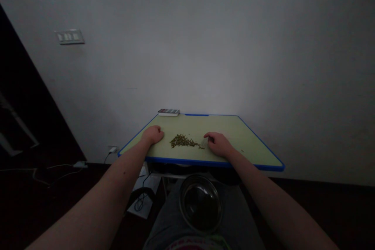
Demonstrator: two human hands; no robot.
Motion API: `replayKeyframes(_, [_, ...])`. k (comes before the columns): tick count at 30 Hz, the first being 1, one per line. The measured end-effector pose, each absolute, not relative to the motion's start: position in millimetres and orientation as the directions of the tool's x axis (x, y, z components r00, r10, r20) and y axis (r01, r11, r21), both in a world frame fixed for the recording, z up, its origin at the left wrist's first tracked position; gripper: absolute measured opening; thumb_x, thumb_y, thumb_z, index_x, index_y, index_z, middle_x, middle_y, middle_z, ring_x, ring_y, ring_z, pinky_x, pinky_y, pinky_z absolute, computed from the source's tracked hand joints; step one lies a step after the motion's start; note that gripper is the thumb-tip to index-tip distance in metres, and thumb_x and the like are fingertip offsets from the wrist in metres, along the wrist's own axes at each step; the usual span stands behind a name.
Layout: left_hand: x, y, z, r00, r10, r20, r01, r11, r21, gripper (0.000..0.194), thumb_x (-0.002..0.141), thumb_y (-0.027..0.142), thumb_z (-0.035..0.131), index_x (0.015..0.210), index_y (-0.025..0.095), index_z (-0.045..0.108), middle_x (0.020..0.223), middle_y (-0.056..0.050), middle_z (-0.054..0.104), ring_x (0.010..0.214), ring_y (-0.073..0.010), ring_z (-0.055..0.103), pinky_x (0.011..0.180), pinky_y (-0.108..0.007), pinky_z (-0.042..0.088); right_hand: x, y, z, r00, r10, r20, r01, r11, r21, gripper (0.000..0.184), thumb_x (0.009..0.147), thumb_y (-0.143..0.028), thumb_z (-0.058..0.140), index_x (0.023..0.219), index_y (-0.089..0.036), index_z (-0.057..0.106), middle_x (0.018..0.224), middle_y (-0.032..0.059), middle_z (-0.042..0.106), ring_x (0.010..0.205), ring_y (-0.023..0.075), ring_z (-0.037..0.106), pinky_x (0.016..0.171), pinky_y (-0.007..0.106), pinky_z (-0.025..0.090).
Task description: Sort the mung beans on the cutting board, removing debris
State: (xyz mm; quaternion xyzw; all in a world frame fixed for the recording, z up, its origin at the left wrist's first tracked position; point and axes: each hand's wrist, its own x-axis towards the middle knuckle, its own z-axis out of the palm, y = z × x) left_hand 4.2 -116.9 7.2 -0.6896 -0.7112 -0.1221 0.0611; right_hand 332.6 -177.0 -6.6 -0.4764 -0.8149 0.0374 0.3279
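Resting left hand [152, 134] on the left edge of the tabletop [222, 127], fingers curled together, seemingly bracing it. Right hand [218, 144] sits at the right end of the seed pile [183, 141], mid-tabletop; fingers are bunched at a pale sliver [203, 142], pinch unclear. Steel bowl [200, 203] sits below the near edge, likely to catch.

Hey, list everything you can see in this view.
board: one, pale green with blue rim, in front of the person
seed heap: one, olive brown, mid-board
small box: one, grey and red, at the board's far edge
steel bowl: one, silver, on the person's lap
switch plate: one, white, on the wall
plug socket: one, white, low on the wall
cable: pale, on the floor, left
left hand: one, on the board, left of the heap
right hand: one, on the board, right of the heap
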Motion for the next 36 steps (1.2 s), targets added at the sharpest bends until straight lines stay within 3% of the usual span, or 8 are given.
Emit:
replayKeyframes(17, [0.0,-110.8,2.7,-0.035,0.963,0.267,0.996,0.013,0.083,0.028,0.071,0.037,0.043,0.077,0.019,0.063,0.087,-0.011,0.068,0.082,-0.0226,0.060,0.065,-0.029,0.041,331.8,-179.5,-3.2,-0.297,0.831,0.471,0.790,0.491,-0.367,0.034,0.074,-0.012,0.046,0.103,-0.017,0.065,0.098,0.0083,0.068,0.089,0.0192,0.058,0.083,0.029,0.040])
replayKeyframes(26, [-1.3,-109.2,1.1,-0.032,0.960,0.278,0.996,0.008,0.089,0.028,0.071,0.038,0.042,0.076,0.019,0.063,0.087,-0.012,0.068,0.081,-0.0229,0.061,0.064,-0.029,0.040,335.0,-179.7,-3.8,-0.269,0.840,0.472,0.805,0.465,-0.369,0.033,0.069,-0.013,0.049,0.096,-0.019,0.067,0.087,0.0055,0.069,0.078,0.0177,0.059,0.076,0.028,0.040])
replayKeyframes(36, [-0.7,-109.5,1.8,-0.018,0.960,0.278,0.996,-0.007,0.090,0.027,0.070,0.037,0.043,0.076,0.018,0.062,0.085,-0.012,0.067,0.081,-0.0230,0.060,0.064,-0.029,0.040,333.3,-184.7,-1.2,-0.356,0.815,0.456,0.760,0.537,-0.367,0.036,0.068,-0.014,0.049,0.096,-0.020,0.069,0.087,0.0029,0.070,0.076,0.0162,0.060,0.073,0.025,0.042])
